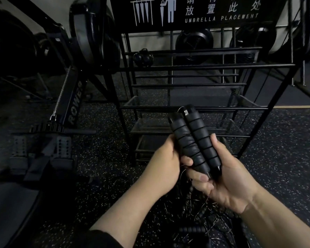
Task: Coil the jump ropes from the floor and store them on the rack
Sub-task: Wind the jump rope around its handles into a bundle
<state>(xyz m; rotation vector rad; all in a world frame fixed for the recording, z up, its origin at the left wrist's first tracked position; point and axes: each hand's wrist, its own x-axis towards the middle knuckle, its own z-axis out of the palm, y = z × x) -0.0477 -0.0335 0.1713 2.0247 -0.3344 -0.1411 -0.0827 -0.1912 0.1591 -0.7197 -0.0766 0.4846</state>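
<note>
Between the two hands, a pair of black jump-rope handles (195,140) is standing side by side, touching along their length and tilted so the tops lean away to the left. A thin black cord is spiralling round both handles, binding them together. The left hand (166,162) is curling round the left side of the pair, with its thumb lying against the lower part of the left handle. The right hand (227,178) is cupping the pair from the right and below, its thumb running up along the right handle and its fingers wrapping under the bottom ends, where the cord is coming out.

Below the hands, on the speckled floor (100,158), a loose tangle of ropes (200,203) is lying, and closer to the person another black handle (191,230) is resting across it.

Just beyond the hands, a black wire rack (204,66) is standing with several barred shelves and a sign reading UMBRELLA PLACEMENT (220,17). On an upper bar, far above the left hand, a small dark bundle (143,58) is sitting; what it is cannot be told. To the left of the left hand, a rowing machine (73,104) is stretching across the floor.
</note>
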